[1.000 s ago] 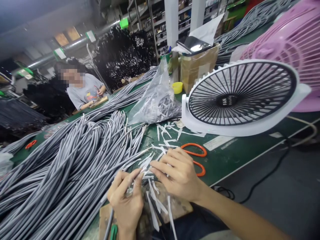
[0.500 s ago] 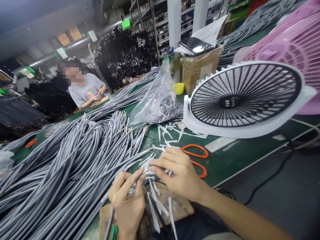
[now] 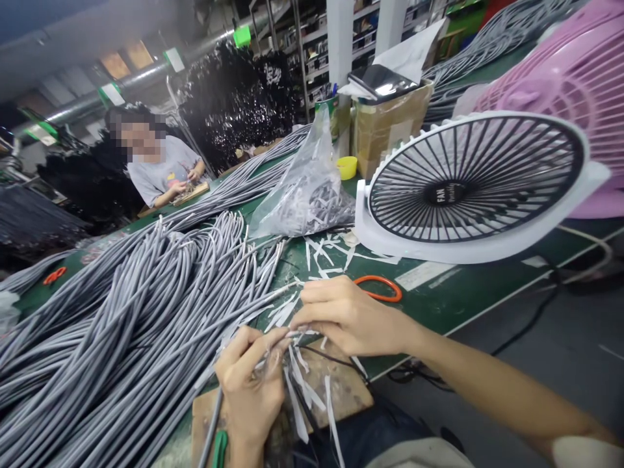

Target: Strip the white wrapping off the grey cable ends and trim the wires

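My left hand (image 3: 251,383) is closed around the end of a grey cable (image 3: 210,429) over a worn wooden board (image 3: 336,390) at the table's near edge. My right hand (image 3: 348,315) pinches thin white strips and wires (image 3: 297,335) sticking out of that cable end, its fingertips meeting the left hand's. More white strips (image 3: 305,390) hang down over the board. A large heap of grey cables (image 3: 121,325) fills the table to the left. Orange-handled scissors (image 3: 383,289) lie just behind my right hand.
A white desk fan (image 3: 468,188) and a pink fan (image 3: 565,71) stand at the right. A clear bag of scraps (image 3: 307,195), a yellow cup (image 3: 347,168) and a cardboard box (image 3: 390,123) sit behind. Another person (image 3: 156,169) works at the far left.
My right hand has shifted slightly left and up, pulling at the strips. The camera has tilted a little; my right forearm now shows further across the lower right.
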`<state>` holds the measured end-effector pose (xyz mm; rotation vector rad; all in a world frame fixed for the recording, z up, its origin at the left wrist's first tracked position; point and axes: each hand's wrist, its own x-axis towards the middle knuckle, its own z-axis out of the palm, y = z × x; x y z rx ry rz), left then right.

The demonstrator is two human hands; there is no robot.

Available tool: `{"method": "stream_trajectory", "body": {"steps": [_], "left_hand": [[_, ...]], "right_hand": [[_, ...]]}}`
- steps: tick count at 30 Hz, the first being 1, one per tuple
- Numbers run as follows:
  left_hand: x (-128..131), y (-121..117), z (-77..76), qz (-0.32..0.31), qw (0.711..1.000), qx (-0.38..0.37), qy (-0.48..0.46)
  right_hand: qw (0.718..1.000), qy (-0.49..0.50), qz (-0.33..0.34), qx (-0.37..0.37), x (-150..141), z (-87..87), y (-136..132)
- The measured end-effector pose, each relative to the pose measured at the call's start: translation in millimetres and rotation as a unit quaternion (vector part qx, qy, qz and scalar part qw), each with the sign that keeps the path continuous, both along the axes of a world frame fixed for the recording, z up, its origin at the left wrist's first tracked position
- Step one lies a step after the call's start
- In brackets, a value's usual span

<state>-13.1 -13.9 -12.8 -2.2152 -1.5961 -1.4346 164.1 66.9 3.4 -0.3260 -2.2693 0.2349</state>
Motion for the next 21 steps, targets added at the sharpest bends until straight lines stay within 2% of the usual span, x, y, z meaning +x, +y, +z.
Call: {"method": "stream_trajectory", "body": {"steps": [5, 8, 14, 17, 21], "left_hand": [[-2, 0, -2.6, -0.010, 1.000, -0.006, -0.017], [-2, -1, -2.7, -0.007, 0.999, -0.003, -0.034], [1, -1, -1.0, 0.039, 0.998, 0.037, -0.044], [2, 0, -0.8, 0.065, 0.996, 0.049, -0.034], [2, 3, -0.5, 0.055, 0.998, 0.039, 0.002]], "right_hand": [[0.999, 0.021, -0.039, 0.028, -4, -5.3, -3], [0.997, 0.055, -0.052, -0.028, -11, -11.5, -8], [0.977, 0.114, -0.007, -0.182, -22, -15.0, -17], [0.968, 0.143, 0.008, -0.208, -22, -13.8, -19], [0.964, 0.161, -0.004, -0.209, -21, -14.1, -20]]}}
